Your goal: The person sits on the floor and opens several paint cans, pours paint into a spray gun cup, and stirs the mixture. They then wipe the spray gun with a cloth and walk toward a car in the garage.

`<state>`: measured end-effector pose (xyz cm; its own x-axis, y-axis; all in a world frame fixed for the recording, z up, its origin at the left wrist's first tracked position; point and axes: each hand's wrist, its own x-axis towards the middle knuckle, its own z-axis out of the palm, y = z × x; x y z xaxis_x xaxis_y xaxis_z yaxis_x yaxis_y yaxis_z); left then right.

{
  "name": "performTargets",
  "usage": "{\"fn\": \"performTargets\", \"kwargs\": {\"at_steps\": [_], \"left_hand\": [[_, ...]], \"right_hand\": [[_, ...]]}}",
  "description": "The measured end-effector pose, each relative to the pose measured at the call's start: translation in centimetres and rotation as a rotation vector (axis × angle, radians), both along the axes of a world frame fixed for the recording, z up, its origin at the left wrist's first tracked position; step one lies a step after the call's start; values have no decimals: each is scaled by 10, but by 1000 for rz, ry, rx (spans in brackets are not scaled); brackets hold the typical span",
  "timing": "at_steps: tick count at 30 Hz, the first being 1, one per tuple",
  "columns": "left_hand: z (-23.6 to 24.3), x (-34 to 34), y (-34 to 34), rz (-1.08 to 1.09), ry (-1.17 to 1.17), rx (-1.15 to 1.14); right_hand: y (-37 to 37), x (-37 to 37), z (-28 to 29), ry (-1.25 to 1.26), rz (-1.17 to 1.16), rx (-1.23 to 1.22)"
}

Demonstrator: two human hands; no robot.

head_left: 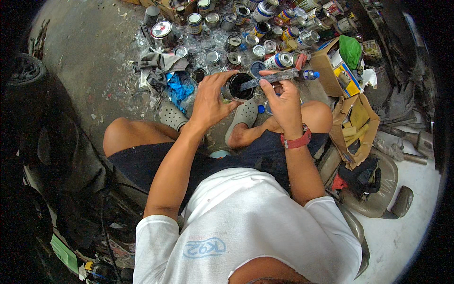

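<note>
Can (pixel 227 91): open, dark inside, tilted or upright hard to tell; it sits in front of the person, over the gap between the shoes, mouth facing up. Whether it touches the floor is unclear.
Stick (pixel 283 75): grey, crusted, its narrow end inside the can's mouth.
Left hand (pixel 211 98): curled round the can's left side, fingers at the far edge, thumb at the near edge.
Right hand (pixel 285 100): pinching the stick's thick upper end between thumb and fingers.
Spill risk: the can could tip if the stick pushed hard against its wall, as only the left hand visibly steadies it.
Drip risk: anything wet on the stick could fall on the shoes (pixel 245 115) or shorts (pixel 302 139); wetness cannot be told.
Tins (pixel 212 57): crowded just beyond; a wide elbow swing or reach might knock one.
Left of the tins: grey rag (pixel 165 63), blue cloth (pixel 179 90).
Right: box (pixel 323 71), bottle (pixel 309 75).
</note>
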<state>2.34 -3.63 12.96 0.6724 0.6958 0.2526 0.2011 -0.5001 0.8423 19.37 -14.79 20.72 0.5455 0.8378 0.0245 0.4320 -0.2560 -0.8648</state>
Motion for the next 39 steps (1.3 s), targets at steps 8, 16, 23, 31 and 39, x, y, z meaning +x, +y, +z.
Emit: {"fn": "performTargets", "kwargs": {"at_steps": [8, 16, 23, 31, 39], "left_hand": [[0, -2, -2, 19, 47, 58], [2, -3, -3, 25, 58, 33], [-2, -2, -4, 45, 36, -1], [-5, 0, -7, 47, 36, -4], [-9, 0, -11, 12, 58, -27]], "right_hand": [[-3, -4, 1, -247, 61, -43], [-2, -8, -6, -67, -30, -47], [-7, 7, -35, 138, -133, -24], [-9, -2, -41, 269, -280, 263], [4, 1, -26, 327, -156, 188]]}}
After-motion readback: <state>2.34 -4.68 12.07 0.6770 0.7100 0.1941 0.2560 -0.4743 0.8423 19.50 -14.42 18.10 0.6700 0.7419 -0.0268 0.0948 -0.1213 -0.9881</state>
